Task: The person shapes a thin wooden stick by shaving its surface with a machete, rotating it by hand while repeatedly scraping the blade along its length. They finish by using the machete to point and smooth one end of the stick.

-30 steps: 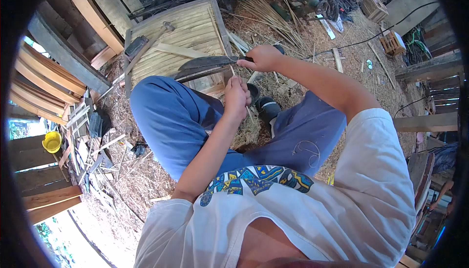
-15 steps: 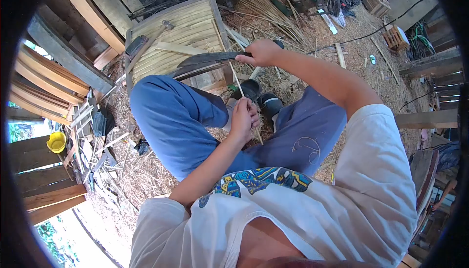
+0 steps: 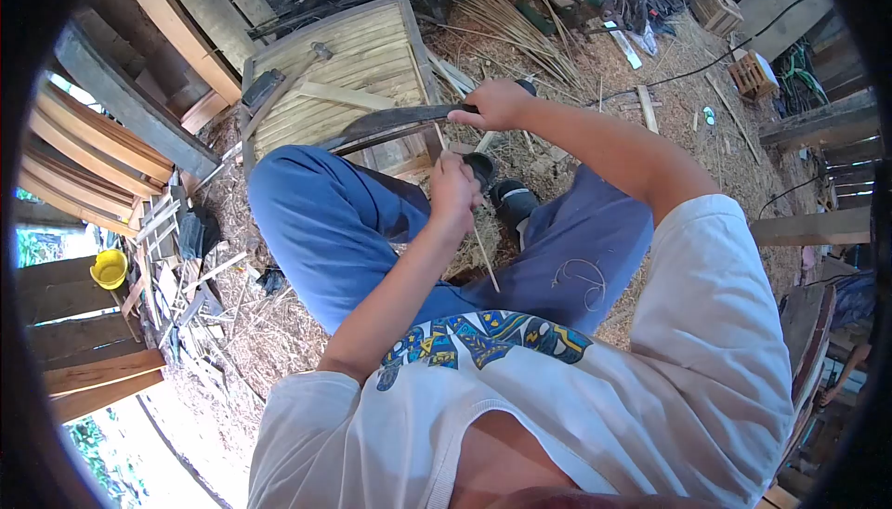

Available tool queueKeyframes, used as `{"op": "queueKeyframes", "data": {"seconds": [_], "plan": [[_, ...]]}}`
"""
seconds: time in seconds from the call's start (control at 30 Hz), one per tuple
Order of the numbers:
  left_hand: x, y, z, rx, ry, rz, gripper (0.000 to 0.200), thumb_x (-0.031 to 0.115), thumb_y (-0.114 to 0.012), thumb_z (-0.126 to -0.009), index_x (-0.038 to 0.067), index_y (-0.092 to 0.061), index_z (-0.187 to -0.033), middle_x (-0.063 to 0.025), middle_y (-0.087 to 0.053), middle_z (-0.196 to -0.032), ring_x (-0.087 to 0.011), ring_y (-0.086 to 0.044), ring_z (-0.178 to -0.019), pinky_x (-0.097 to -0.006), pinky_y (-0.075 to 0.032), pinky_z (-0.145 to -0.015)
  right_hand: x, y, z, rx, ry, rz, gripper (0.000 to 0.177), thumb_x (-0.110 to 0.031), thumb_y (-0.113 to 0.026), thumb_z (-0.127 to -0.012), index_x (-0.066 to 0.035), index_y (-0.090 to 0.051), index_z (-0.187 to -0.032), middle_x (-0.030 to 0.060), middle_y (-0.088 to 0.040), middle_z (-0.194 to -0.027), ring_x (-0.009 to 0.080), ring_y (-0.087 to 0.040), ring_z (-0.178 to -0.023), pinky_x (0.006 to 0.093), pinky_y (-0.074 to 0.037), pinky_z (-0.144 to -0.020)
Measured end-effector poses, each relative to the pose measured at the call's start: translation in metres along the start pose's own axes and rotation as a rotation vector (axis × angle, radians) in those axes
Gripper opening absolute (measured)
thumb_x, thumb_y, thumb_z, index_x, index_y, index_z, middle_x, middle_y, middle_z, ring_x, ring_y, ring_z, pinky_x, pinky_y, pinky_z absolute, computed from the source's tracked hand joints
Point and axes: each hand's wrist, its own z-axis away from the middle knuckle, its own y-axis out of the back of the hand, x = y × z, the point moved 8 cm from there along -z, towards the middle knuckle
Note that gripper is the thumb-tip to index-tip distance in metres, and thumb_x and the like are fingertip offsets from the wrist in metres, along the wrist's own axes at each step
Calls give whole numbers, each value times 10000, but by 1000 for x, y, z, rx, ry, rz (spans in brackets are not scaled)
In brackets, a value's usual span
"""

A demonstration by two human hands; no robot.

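My right hand (image 3: 494, 105) is closed around the dark handle of a machete (image 3: 400, 119), whose long curved blade points left over the near edge of a slatted wooden panel (image 3: 358, 72). My left hand (image 3: 453, 189) grips a thin pale bamboo strip (image 3: 485, 254) between my knees. The strip slants up toward the blade, its top end right by the blade's base near my right hand. Its lower end reaches back over my lap. Part of it is hidden by my left fingers.
A hammer (image 3: 321, 51) and a dark box-shaped object (image 3: 263, 88) lie on the panel. Beyond it is a bundle of thin sticks (image 3: 525, 35). Shavings cover the ground. Curved planks lean at the left, near a yellow hard hat (image 3: 109, 269). A black cable crosses at the right.
My left hand has moved up along the strip, closer to the machete, and more of the strip's lower end shows. The machete and right hand have barely shifted.
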Motion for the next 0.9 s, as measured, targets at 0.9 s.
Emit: {"op": "queueKeyframes", "data": {"seconds": [0.9], "plan": [[92,-42,60,-353,-371,384,244,382,-436,-1069,161,-479,-975,0,-461,-811,-155,-444,-697,-316,-413,-666,36,64,39,341,-329,-976,725,-719,-470,-955,-75,-551,-631,1,-497,-553,125,-469,-444,311,-384,-437]]}}
